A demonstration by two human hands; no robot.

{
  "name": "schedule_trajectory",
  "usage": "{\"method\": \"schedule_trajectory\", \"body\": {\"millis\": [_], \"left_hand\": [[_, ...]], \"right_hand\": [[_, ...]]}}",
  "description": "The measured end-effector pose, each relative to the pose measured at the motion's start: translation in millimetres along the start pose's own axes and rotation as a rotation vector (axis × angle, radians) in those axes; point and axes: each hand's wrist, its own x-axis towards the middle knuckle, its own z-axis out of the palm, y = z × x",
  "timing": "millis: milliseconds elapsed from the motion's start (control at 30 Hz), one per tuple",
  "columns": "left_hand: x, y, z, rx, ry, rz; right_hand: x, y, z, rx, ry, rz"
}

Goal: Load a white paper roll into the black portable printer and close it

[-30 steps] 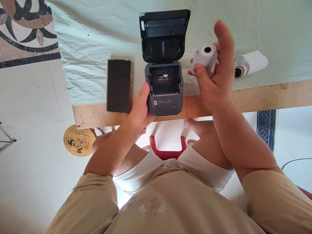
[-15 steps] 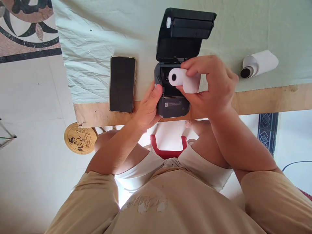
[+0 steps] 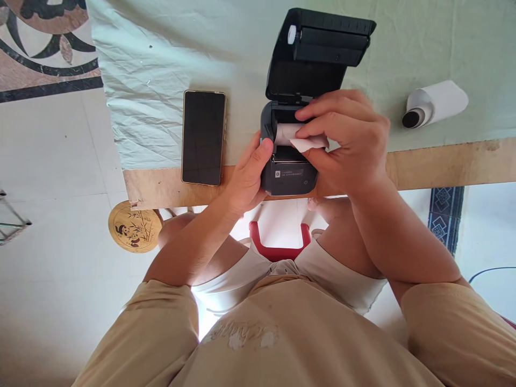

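Note:
A small dark grey printer [image 3: 288, 180] sits at the table's near edge with its lid [image 3: 318, 51] tipped open and back. My left hand [image 3: 245, 177] grips the printer's left side, thumb on its upper corner. My right hand [image 3: 346, 142] is closed on a white paper roll [image 3: 287, 133] and presses it down into the printer's open bay. A loose end of the paper sticks out under my fingers. Most of the roll is hidden by my right hand.
A black phone [image 3: 203, 137] lies face up left of the printer on the pale green cloth [image 3: 161, 64]. A second white paper roll [image 3: 435, 102] lies at the right. The bare wooden table edge [image 3: 443, 161] runs in front. A red stool [image 3: 278, 244] shows between my knees.
My right hand brought the paper roll from the right over the printer and lowered it into the open bay. My left hand stayed on the printer, which shifted slightly right.

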Motion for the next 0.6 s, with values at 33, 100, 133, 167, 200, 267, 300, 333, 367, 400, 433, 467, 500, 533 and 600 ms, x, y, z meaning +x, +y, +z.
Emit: {"method": "schedule_trajectory", "body": {"millis": [33,100,133,167,200,267,300,333,367,400,433,467,500,533,600], "left_hand": [[0.2,0.3,-0.3,-0.026,-0.011,0.005],[0.0,1.1,-0.5,-0.08,-0.028,0.046],[-0.3,1.6,-0.4,-0.1,-0.038,0.076],[-0.7,2.0,-0.1,-0.11,-0.045,0.103],[-1.2,2.4,0.4,-0.11,-0.046,0.123],[-2.0,3.1,1.6,-0.089,-0.03,0.135],[-2.3,3.3,2.2,-0.073,-0.017,0.128],[-2.4,3.3,2.7,-0.059,-0.004,0.119],[-2.4,3.2,3.0,-0.049,0.003,0.111],[-2.3,2.8,3.1,-0.04,0.009,0.106],[-2.1,2.3,2.9,-0.027,0.019,0.103],[-2.0,1.6,2.5,-0.015,0.031,0.103],[-1.9,0.9,1.9,-0.004,0.043,0.108],[-1.9,0.3,1.2,0.005,0.052,0.115],[-1.8,-0.8,-0.2,0.006,0.047,0.137]], "right_hand": [[-0.9,-2.1,-0.4,0.011,0.01,0.001],[-3.7,-8.0,-0.1,0.059,0.038,-0.031],[-5.6,-11.3,0.5,0.082,0.048,-0.056],[-7.6,-14.4,1.4,0.099,0.055,-0.08],[-9.7,-17.1,2.3,0.107,0.052,-0.1],[-13.5,-20.9,3.6,0.12,0.016,-0.122],[-15.2,-21.8,3.9,0.133,-0.003,-0.124],[-16.6,-22.0,3.9,0.157,0.002,-0.125],[-17.8,-21.6,3.7,0.186,0.023,-0.107],[-18.8,-20.7,3.6,0.216,0.059,-0.068],[-19.6,-19.3,3.6,0.244,0.096,-0.007],[-20.3,-17.5,3.9,0.268,0.116,0.074],[-20.9,-15.4,4.6,0.291,0.11,0.156],[-21.5,-12.9,5.6,0.323,0.081,0.228],[-23.1,-7.5,8.8,0.406,-0.029,0.312]]}}
